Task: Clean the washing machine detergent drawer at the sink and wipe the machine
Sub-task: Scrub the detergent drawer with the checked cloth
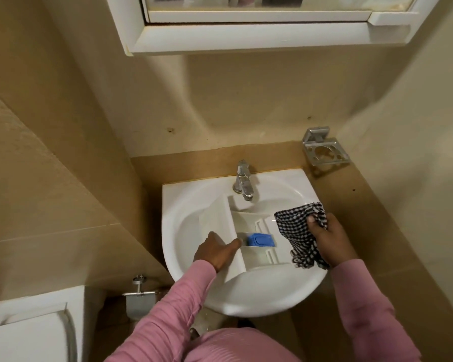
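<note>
The white plastic detergent drawer (246,223) lies in the white ceramic sink (173,212), our left hand (215,253) gripping its front panel, our right hand (330,241) clutching a black-and-white checked cloth (297,231) at its rear end.

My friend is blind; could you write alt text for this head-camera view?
A person's left hand holds a white detergent drawer in a bathroom sink, while the right hand grips a black-and-white checked cloth at its other end.

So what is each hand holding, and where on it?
The right hand grips a checked cloth by its bunched upper edge; the left hand holds the detergent drawer by its front panel, over the sink.
</note>
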